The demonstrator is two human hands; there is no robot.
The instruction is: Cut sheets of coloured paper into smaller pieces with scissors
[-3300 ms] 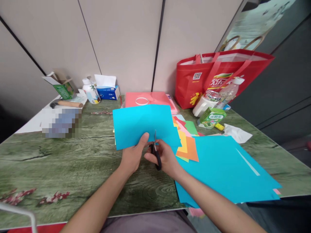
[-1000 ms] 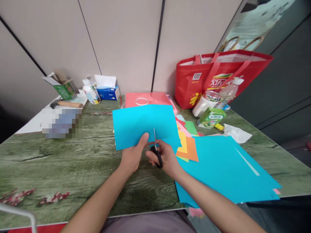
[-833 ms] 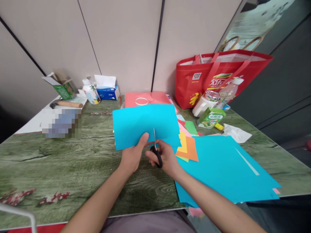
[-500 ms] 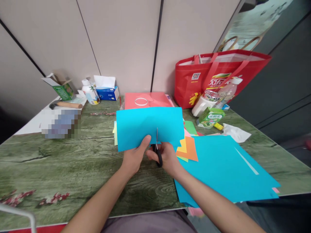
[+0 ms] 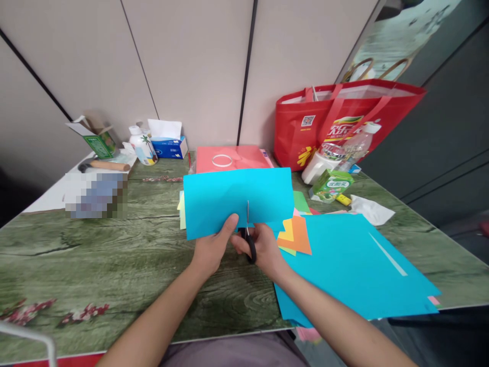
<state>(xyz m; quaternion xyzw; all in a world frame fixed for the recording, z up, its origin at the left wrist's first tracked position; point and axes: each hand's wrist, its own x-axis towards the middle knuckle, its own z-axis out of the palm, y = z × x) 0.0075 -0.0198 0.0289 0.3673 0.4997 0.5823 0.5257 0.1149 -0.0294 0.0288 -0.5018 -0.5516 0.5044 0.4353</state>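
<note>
My left hand [image 5: 211, 251] pinches the near edge of a bright blue paper sheet [image 5: 229, 196] and holds it up above the table. My right hand [image 5: 263, 247] grips black-handled scissors [image 5: 249, 240], fingers through the loops. The blades point away from me and stand in the sheet's near edge, just right of my left thumb. Both hands hover over the green wood-grain table [image 5: 95, 255], close to its front middle.
Large blue sheets [image 5: 355, 265] lie at the right, with orange, yellow and green scraps [image 5: 296, 232] beside them. Behind are a red paper stack with a tape ring [image 5: 222, 160], a red bag [image 5: 336, 117], bottles, a green carton [image 5: 331, 184], a tissue box [image 5: 168, 142].
The held blue sheet has shifted right and turned slightly. The scissor blades have gone a little deeper into its near edge. Both hands drifted slightly right.
</note>
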